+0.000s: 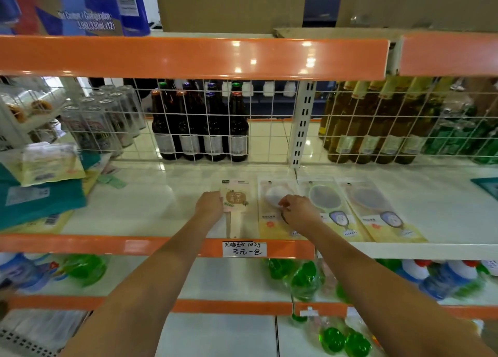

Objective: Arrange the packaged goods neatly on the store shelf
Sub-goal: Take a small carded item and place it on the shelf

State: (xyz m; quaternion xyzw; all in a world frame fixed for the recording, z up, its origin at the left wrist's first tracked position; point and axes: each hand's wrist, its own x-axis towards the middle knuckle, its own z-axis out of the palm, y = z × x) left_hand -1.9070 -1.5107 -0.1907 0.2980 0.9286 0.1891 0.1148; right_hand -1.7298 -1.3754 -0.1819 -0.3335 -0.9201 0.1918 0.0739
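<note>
Four flat yellow-bottomed packets (277, 208) lie side by side on shelf (151, 203).

Shelf (151, 205), middle tier: bare white run between the teal and yellow pile (40, 195) at left and the pink packet (235, 200) at centre; open to reach from the front.
Right half: three flat packets (339, 211) lying side by side, edges touching or nearly so; bare surface beyond them toward the teal packet (487, 184) at far right.
Rear: wire grid (204, 130) closes the back; dark bottles (199, 130), cans (107, 122) and amber bottles (372, 130) stand behind it.
Above: orange shelf rail (194, 57) limits headroom.
Upright post (301, 130) splits the grid at centre-right.
</note>
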